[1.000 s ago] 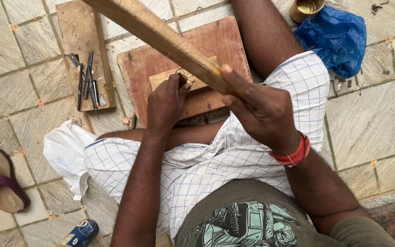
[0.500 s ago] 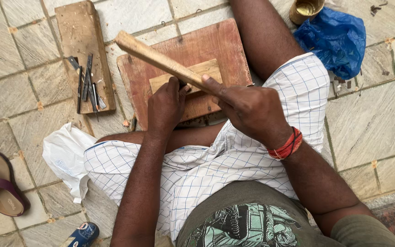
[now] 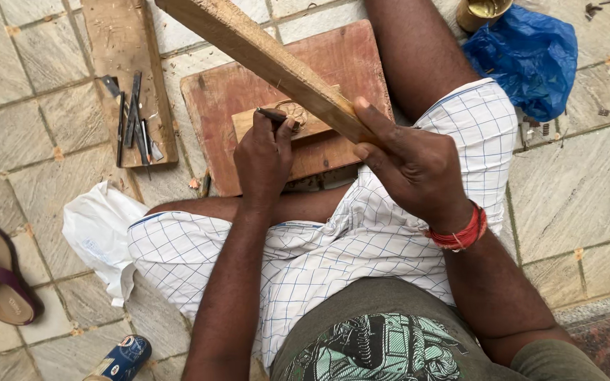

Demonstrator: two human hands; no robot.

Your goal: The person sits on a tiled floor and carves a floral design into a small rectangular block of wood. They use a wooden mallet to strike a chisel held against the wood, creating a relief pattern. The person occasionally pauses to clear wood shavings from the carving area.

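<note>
**Wooden stick raised over a chisel on a small carving block**

The right hand (image 3: pixel 407 159) is closed around the lower end of a long wooden stick (image 3: pixel 262 53), which slants up toward 11 o'clock. At 9 o'clock from it, the left hand (image 3: pixel 262 159) pinches a thin chisel (image 3: pixel 271 113), its tip on a small wooden block (image 3: pixel 298 123). The block lies on a reddish board (image 3: pixel 238 85). More chisels (image 3: pixel 132 116) rest on a plank (image 3: pixel 118 42) at 9 o'clock of the board; a blue bag (image 3: pixel 531 60) sits at 3 o'clock.
</note>
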